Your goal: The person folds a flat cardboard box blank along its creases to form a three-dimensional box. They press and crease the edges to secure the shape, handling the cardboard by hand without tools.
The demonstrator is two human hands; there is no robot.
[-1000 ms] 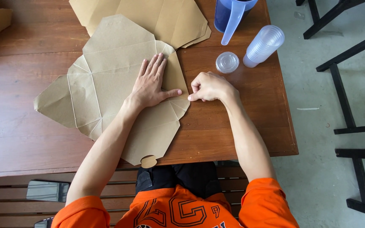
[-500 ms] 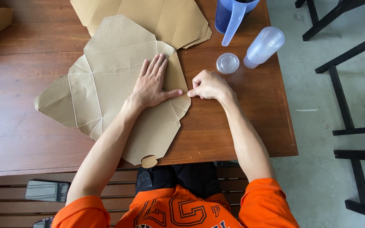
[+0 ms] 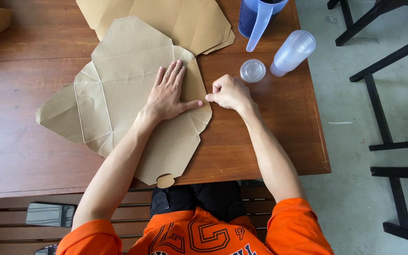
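Head view: left hand [image 3: 168,94] stays flat on cardboard sheet [image 3: 119,80]; right hand [image 3: 230,92] now pinches its edge.

Bright, even daylight. The wooden counter [image 3: 270,141] shows a soft sheen, with only faint, short shadows under the arms. Focus is sharp throughout, without motion blur, and edge distortion is slight.

We count two hands, one flat box blank [image 3: 119,89] spread on the desk [image 3: 20,156], a pile of perhaps three more blanks [image 3: 175,23], one blue jug [image 3: 258,16], one stack of clear cups [image 3: 293,53] and one small lid [image 3: 252,70].
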